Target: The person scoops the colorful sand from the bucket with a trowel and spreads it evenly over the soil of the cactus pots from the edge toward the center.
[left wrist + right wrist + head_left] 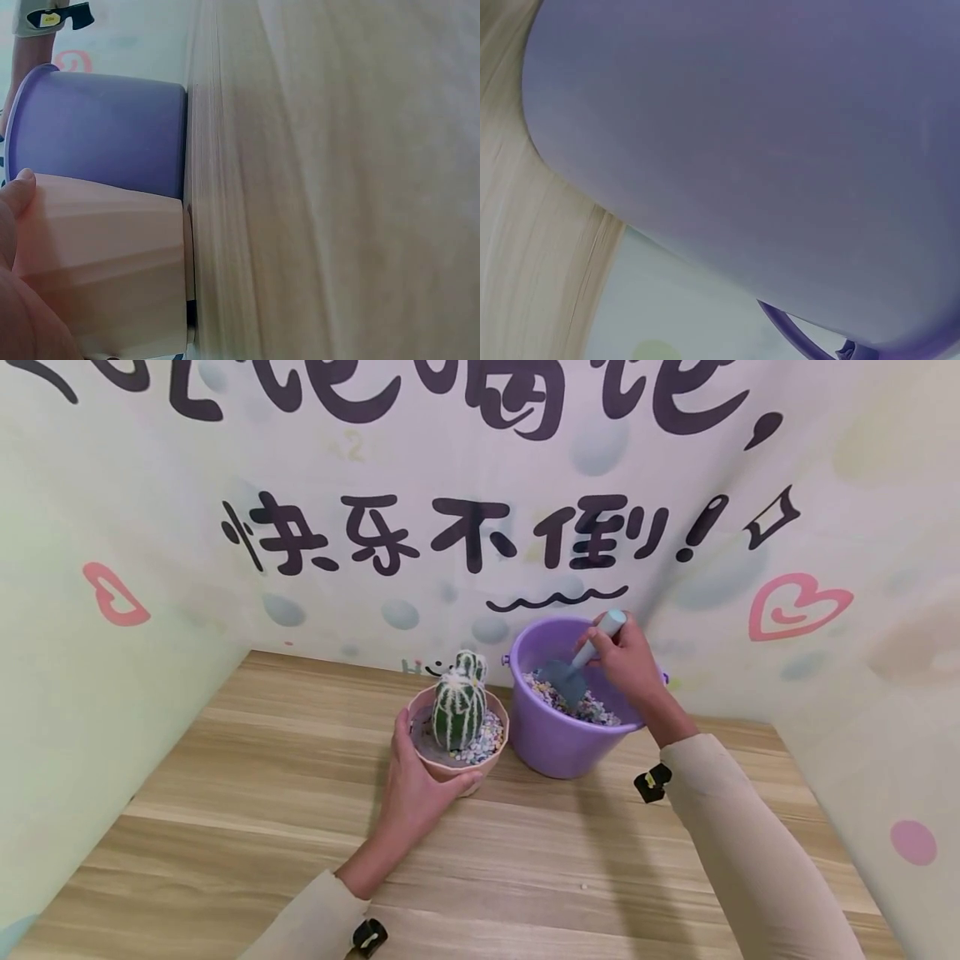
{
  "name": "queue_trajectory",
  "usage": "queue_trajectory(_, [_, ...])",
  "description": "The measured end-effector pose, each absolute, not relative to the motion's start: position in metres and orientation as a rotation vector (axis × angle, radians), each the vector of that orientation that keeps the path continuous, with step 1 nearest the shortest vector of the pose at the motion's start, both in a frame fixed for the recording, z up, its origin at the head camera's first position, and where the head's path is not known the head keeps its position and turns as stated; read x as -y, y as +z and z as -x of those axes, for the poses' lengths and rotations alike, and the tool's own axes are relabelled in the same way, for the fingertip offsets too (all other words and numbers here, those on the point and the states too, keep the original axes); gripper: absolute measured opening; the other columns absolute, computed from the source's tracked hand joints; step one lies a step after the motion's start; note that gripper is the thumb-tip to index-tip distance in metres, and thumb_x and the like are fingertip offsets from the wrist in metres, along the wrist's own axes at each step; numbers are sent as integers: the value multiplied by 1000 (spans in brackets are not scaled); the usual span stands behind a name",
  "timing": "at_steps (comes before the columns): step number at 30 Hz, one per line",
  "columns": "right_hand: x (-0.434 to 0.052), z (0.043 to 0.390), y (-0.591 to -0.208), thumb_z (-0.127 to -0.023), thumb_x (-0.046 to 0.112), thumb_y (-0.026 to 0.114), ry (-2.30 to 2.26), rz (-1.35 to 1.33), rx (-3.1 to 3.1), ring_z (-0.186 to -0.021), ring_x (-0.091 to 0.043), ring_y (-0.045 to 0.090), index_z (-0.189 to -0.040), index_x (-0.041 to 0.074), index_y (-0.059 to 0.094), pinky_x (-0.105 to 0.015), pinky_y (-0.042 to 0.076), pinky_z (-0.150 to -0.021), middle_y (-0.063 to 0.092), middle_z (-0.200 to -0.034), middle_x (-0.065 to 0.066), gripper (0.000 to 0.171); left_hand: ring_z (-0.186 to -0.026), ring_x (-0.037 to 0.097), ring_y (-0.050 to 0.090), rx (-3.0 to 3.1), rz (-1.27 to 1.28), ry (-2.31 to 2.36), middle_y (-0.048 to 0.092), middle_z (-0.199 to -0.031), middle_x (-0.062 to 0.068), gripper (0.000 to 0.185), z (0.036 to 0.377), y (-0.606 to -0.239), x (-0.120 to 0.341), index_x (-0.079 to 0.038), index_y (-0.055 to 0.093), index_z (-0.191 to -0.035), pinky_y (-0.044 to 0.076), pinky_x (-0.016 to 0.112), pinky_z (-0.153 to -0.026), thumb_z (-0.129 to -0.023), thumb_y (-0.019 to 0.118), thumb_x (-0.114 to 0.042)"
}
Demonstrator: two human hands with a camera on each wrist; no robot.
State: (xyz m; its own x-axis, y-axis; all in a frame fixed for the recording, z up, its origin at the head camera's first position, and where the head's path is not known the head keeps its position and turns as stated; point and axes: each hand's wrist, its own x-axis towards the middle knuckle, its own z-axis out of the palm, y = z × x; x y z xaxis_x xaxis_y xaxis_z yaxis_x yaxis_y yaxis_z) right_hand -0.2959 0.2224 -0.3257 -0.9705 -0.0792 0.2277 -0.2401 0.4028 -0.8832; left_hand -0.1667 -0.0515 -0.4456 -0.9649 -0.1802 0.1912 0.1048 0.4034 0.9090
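Observation:
My left hand [416,789] holds a pale pink flower pot [109,262] round its near left side, with the thumb along the front below the rim. In the pot stands a green cactus [457,718] with white woolly ribs. Small colored pebbles [487,739] cover the right part of its top; the left part shows a grey surface. My right hand [632,664] grips the handle of a blue-grey trowel [598,639] over a purple bucket [558,747]. The trowel's blade sits among the pebbles inside the bucket. In the right wrist view, the bucket wall hides that hand.
The bucket stands just right of the pot on a wood-grain table [300,827], close to the back wall [360,610]. Printed writing and hearts mark that wall covering. A tiny pebble [584,886] lies on the tabletop. A purple bucket handle [795,334] hangs at its side.

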Motion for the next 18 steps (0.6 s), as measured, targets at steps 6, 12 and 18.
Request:
queue_trajectory(6, [-224,296,-327,-103,20,47,1563,-263,2529,-81,-16,64,-110,1,47,-33,58,-74,65,-95,-18,20,-142,30,28,2414,-70,-1589,22,-157,13,132,166,-445,51,-21,5,-156,30,51,-114,-60,92,-44])
queue_trajectory(12, [-228,298,-327,-103,21,48,1589,-237,2534,-77,-13,65,-108,0,49,-31,58,-69,66,-89,-10,22,-143,30,28,2426,-78,-1594,21,-158,12,132,167,-445,51,-22,4,-156,30,51,-114,-60,92,-43])
queue_trajectory(18, [-229,300,-327,-102,17,49,1658,-157,2484,-70,-14,65,-100,2,53,-32,58,-62,67,-79,-5,16,-142,30,28,2423,-71,-1584,22,-158,13,132,167,-446,51,-21,4,-156,30,51,-114,-60,92,-44])
